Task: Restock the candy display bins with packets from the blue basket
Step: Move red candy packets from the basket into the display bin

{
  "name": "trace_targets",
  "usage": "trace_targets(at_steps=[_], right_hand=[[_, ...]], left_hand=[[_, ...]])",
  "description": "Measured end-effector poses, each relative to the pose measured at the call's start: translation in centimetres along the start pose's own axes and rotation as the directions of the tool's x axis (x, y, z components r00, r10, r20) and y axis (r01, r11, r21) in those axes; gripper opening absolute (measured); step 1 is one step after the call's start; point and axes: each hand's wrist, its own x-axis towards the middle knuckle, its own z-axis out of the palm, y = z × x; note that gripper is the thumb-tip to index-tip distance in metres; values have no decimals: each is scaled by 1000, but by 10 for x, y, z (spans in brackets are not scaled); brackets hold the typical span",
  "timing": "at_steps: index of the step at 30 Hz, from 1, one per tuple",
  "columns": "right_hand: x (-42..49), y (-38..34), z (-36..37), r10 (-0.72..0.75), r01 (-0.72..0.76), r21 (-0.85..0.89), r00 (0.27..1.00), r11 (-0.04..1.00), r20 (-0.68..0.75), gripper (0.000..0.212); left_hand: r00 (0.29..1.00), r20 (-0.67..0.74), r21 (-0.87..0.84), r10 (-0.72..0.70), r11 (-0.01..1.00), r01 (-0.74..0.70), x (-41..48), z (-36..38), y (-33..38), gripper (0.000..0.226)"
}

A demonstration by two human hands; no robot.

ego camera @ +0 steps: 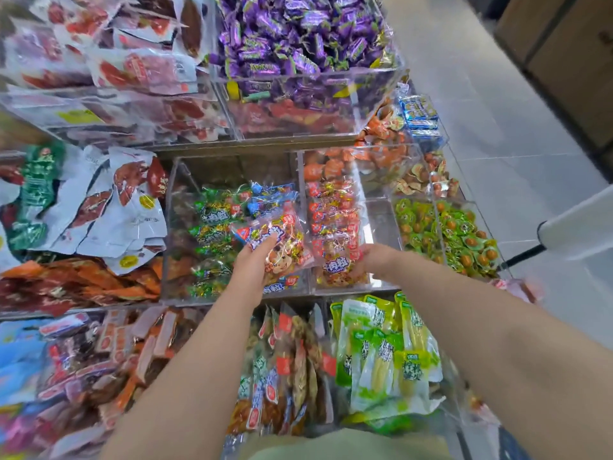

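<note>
My left hand holds a clear candy packet with red labels over the divider between two clear acrylic bins. The left bin has green and blue candy packets in it. The narrower bin to its right holds a row of red-label packets. My right hand reaches into the front of that bin, its fingers around the nearest red-label packet. The blue basket is not in view.
Purple wrapped candies fill a bin on the upper tier. Green and orange jelly cups lie in bins to the right. Green pickle packs and dark snack packs fill the lower tier. White tiled floor runs along the right.
</note>
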Motion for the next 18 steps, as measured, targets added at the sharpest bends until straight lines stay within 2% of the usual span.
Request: trace_targets(at_steps=[2, 4, 8, 10, 12, 15, 18], right_hand=[[10, 4, 0, 72, -70, -153, 997, 986, 3, 60], [19, 5, 0, 103, -101, -231, 995, 968, -3, 57], [30, 9, -1, 87, -81, -414, 996, 907, -4, 40], [36, 10, 0, 77, -64, -341, 997, 938, 25, 30], [40, 11, 0, 61, -53, -201, 998, 978, 32, 27], [41, 15, 0, 57, -56, -25, 997, 998, 43, 30], [38, 20, -1, 52, -64, 81, 989, 995, 139, 19]], left_hand=[[1000, 21, -20, -1, 1000, 2, 0, 0, 0, 104], [1000, 22, -25, 2, 1000, -2, 0, -1, -2, 103], [1000, 3, -29, 21, 999, -21, 1, -1, -5, 97], [1000, 3, -29, 27, 999, -27, 0, 2, -4, 106], [1000, -1, -22, 29, 999, -29, -2, 4, -3, 103], [1000, -11, -29, 12, 999, -12, -3, 9, -2, 80], [999, 29, -11, 36, 999, -36, -6, 14, 2, 54]])
